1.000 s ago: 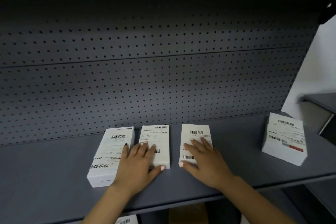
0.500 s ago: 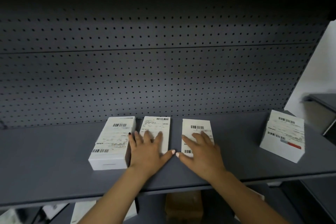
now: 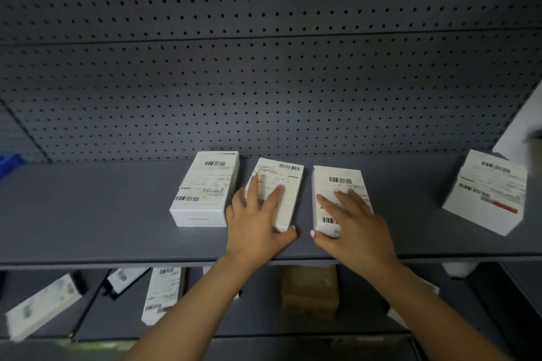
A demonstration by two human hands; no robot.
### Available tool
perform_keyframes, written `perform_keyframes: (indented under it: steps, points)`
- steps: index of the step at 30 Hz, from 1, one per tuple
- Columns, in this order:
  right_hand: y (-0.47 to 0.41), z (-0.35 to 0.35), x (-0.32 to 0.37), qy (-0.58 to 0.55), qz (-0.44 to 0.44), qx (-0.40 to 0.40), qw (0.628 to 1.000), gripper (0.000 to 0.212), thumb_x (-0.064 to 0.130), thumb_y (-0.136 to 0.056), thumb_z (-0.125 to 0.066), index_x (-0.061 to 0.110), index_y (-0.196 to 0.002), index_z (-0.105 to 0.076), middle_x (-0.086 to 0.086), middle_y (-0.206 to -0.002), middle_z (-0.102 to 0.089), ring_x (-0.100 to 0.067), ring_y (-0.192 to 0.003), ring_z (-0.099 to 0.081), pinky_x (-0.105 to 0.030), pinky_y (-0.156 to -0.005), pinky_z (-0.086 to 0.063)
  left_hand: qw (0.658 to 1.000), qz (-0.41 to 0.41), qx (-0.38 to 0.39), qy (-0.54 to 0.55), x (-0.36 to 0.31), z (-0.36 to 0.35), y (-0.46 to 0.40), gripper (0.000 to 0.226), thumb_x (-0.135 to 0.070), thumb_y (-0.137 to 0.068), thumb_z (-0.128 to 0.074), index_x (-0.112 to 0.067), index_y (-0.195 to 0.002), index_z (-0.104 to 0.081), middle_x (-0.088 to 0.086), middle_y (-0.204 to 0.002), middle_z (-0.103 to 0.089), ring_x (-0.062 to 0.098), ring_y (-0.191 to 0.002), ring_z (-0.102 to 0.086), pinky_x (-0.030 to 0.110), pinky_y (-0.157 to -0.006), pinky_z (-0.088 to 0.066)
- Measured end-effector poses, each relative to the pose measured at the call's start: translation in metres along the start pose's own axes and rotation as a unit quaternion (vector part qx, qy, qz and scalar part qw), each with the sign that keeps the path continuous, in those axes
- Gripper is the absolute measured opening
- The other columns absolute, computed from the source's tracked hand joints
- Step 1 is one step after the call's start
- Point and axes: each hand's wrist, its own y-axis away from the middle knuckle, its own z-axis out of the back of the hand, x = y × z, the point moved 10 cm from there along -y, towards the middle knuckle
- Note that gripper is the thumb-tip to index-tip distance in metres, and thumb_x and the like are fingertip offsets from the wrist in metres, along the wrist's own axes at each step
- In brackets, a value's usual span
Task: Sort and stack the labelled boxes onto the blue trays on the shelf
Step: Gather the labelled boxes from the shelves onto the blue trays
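Note:
Three white labelled boxes lie side by side on the grey shelf [image 3: 88, 214]. The left stack [image 3: 205, 187] is untouched. My left hand [image 3: 258, 220] rests flat on the middle box [image 3: 289, 184], fingers spread and straight, thumb at its front corner. On the right box [image 3: 337, 182] lies my right hand [image 3: 352, 223], fingers straight on the label and thumb along the front edge. Another stack of labelled boxes [image 3: 487, 193] stands apart at the far right. Only a corner of a blue tray [image 3: 7, 161] shows at the far left.
A perforated grey back panel [image 3: 264, 82] closes the shelf behind the boxes. On the lower shelf lie several white labelled boxes [image 3: 162, 293] and a brown cardboard box [image 3: 309, 290]. A white wall [image 3: 522, 126] shows at the right.
The view has tilted down, so the lower shelf and the blue tray corner now show. Both hands stay on the same two boxes; the middle box sits slightly askew.

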Motion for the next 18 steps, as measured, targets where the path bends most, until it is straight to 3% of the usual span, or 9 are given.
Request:
perform_keyframes:
  steps: [5,9,18]
  points:
    - [0.028,0.038,0.038,-0.037,0.047,-0.121,0.991,0.073,0.067,-0.073,-0.041,0.036,-0.138,-0.044,-0.001,-0.146,-0.041,-0.023,-0.139,-0.028,-0.055,-0.093,-0.044,0.993,-0.046,-0.092,0.05,0.009,0.062,0.037,0.077,-0.064,-0.066,-0.053,-0.035,-0.136,-0.043,0.005,-0.154,-0.022,0.04,-0.134,-0.026,0.054,-0.1,-0.031]
    - [0.049,0.064,0.097,-0.052,0.101,-0.191,0.975,0.07,0.063,-0.074,-0.048,0.03,-0.135,-0.05,-0.005,-0.142,-0.046,-0.027,-0.136,-0.036,-0.058,-0.089,-0.047,0.987,-0.049,-0.146,0.037,0.042,0.119,0.068,0.075,-0.062,-0.066,-0.055,-0.032,-0.135,-0.047,0.004,-0.149,-0.032,0.038,-0.132,-0.03,0.053,-0.097,-0.034]
    - [0.087,0.047,0.307,-0.102,0.173,-0.177,0.963,0.071,0.065,-0.073,-0.044,0.034,-0.136,-0.047,0.0,-0.144,-0.045,-0.022,-0.138,-0.033,-0.055,-0.097,-0.044,0.983,0.019,-0.182,-0.016,0.205,0.215,0.185,0.077,-0.063,-0.068,-0.055,-0.032,-0.138,-0.045,0.002,-0.148,-0.034,0.038,-0.133,-0.029,0.056,-0.097,-0.033]
